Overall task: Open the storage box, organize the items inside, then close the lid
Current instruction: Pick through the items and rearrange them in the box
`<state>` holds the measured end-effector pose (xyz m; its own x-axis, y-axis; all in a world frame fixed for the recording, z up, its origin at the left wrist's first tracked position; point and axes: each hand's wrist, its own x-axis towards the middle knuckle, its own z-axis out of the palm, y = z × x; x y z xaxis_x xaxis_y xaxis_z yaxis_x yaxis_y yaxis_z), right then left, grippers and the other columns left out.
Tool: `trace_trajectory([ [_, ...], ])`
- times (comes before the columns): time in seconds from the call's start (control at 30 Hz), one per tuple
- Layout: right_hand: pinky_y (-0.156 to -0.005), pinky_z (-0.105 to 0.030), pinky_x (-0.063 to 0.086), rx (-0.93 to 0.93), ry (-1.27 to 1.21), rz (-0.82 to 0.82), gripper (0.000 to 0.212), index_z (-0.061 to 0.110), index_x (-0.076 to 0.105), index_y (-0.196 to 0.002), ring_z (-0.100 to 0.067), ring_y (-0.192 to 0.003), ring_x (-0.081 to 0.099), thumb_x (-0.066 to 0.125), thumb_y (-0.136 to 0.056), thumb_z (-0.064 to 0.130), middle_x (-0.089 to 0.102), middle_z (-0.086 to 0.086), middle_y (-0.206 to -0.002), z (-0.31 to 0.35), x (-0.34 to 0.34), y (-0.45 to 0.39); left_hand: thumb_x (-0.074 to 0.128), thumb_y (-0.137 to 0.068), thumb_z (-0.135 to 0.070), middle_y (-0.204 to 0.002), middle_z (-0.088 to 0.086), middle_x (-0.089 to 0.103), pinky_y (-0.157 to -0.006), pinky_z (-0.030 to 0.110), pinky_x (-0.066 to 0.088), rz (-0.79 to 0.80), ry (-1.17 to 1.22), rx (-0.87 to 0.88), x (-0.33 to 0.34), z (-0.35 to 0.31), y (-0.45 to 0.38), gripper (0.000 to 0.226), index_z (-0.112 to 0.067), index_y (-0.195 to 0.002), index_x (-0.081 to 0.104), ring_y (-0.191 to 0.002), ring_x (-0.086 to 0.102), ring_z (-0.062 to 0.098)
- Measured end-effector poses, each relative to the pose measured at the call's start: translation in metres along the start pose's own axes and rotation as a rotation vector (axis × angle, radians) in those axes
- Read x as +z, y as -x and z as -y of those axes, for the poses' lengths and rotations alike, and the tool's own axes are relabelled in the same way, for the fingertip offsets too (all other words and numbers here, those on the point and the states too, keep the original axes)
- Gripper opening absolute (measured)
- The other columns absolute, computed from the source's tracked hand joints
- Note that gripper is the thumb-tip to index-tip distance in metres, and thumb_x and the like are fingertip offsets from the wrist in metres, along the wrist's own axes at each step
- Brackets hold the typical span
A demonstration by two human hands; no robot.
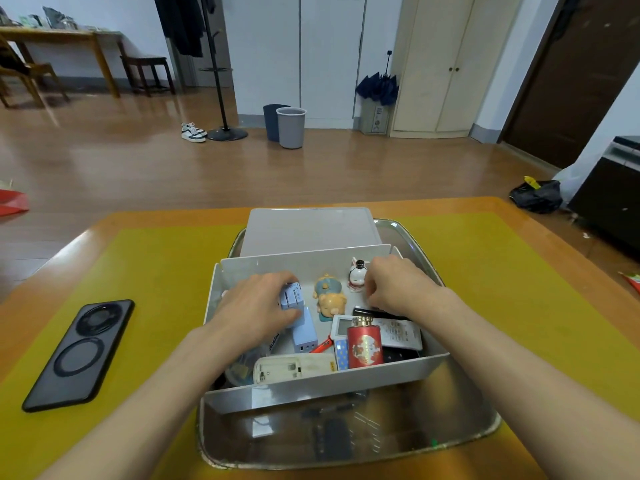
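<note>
The white storage box (311, 384) stands open on a metal tray, and its lid (308, 230) lies behind it. My left hand (256, 306) grips a pale blue plug adapter (291, 295) inside the box at the left. My right hand (398, 284) is in the back right corner with curled fingers, beside a small white cat figure (356, 277); what it holds is hidden. Between the hands lies a bear figure (329, 297). Nearer me are a blue charger (304, 336), a red tin (364, 346), a white remote (398, 332) and a cream remote (294, 367).
The metal tray (346, 441) sits on a yellow mat (156, 271) over a wooden table. A black phone (79, 355) lies face down on the mat at the left. Beyond the table are wooden floor, two bins (287, 126) and a coat stand (225, 129).
</note>
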<state>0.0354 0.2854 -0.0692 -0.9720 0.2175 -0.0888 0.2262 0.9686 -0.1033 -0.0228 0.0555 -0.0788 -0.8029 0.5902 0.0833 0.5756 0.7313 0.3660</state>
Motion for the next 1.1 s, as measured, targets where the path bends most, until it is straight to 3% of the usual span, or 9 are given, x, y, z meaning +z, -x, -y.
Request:
trace_trajectory([
  [0.07,-0.075,-0.035,0.056,-0.019,-0.044,-0.041,0.015,0.015,0.078,-0.087,-0.03,-0.088,0.068,0.067,-0.083,0.006,0.075,-0.008,-0.091,0.003,0.0,-0.007,0.07,-0.081,-0.037,-0.099,-0.014,0.067,-0.062,0.03,0.046,-0.009,0.013,0.009,0.002,0.001,-0.001,0.031,-0.035,-0.111,0.06,-0.084,0.059,0.009],
  [0.17,-0.079,-0.033,0.055,-0.046,-0.112,-0.097,0.014,0.02,0.078,-0.091,-0.025,-0.089,0.066,0.073,-0.083,0.01,0.074,-0.003,-0.094,0.008,0.001,-0.02,0.07,-0.081,-0.036,-0.099,-0.014,0.068,-0.072,0.034,0.053,-0.009,0.032,0.005,0.004,0.002,-0.002,0.031,-0.034,-0.111,0.061,-0.085,0.06,0.011],
  [0.27,-0.072,-0.028,0.047,-0.058,-0.123,-0.144,0.015,0.02,0.077,-0.091,-0.025,-0.084,0.062,0.069,-0.084,0.009,0.074,-0.006,-0.095,0.011,0.008,-0.027,0.068,-0.081,-0.037,-0.099,-0.015,0.068,-0.076,0.038,0.055,-0.003,0.029,0.0,0.005,0.004,-0.003,0.03,-0.034,-0.109,0.06,-0.088,0.061,0.012],
  [0.5,-0.078,-0.038,0.056,-0.093,-0.122,-0.127,0.021,0.019,0.077,-0.097,-0.027,-0.093,0.066,0.063,-0.085,0.01,0.074,-0.006,-0.103,0.016,0.013,-0.025,0.069,-0.081,-0.038,-0.097,-0.014,0.067,-0.075,0.038,0.055,0.013,0.037,0.003,0.003,0.004,-0.004,0.029,-0.035,-0.108,0.06,-0.086,0.061,0.01],
  [0.63,-0.064,-0.029,0.042,-0.139,-0.104,-0.21,0.012,0.028,0.074,-0.095,-0.018,-0.088,0.064,0.071,-0.084,0.03,0.072,0.006,-0.101,0.017,0.003,-0.019,0.069,-0.081,-0.039,-0.098,-0.014,0.067,-0.073,0.037,0.055,0.013,0.025,0.002,0.002,0.004,-0.003,0.031,-0.035,-0.11,0.06,-0.087,0.062,0.011],
  [0.73,-0.058,-0.028,0.038,-0.225,-0.073,-0.134,0.026,0.031,0.074,-0.1,-0.016,-0.086,0.062,0.073,-0.08,0.048,0.07,0.01,-0.097,0.026,0.001,-0.013,0.068,-0.081,-0.039,-0.099,-0.014,0.067,-0.071,0.035,0.053,-0.002,0.016,0.003,0.002,0.004,-0.003,0.03,-0.035,-0.11,0.06,-0.087,0.061,0.012],
  [0.9,-0.075,-0.039,0.053,-0.232,0.087,-0.078,0.035,0.028,0.076,-0.11,-0.021,-0.096,0.058,0.079,-0.079,0.043,0.062,-0.001,-0.103,0.036,0.006,-0.01,0.069,-0.081,-0.038,-0.098,-0.014,0.068,-0.073,0.036,0.053,-0.002,0.017,-0.002,0.003,0.004,-0.003,0.03,-0.036,-0.11,0.06,-0.086,0.061,0.012],
  [1.1,-0.077,-0.04,0.055,-0.183,0.069,-0.093,0.039,0.025,0.077,-0.108,-0.022,-0.096,0.059,0.084,-0.075,0.045,0.065,-0.003,-0.106,0.034,0.006,-0.012,0.069,-0.082,-0.039,-0.099,-0.015,0.068,-0.073,0.036,0.054,-0.008,0.027,-0.001,0.004,0.004,-0.004,0.031,-0.036,-0.111,0.06,-0.087,0.061,0.011],
])
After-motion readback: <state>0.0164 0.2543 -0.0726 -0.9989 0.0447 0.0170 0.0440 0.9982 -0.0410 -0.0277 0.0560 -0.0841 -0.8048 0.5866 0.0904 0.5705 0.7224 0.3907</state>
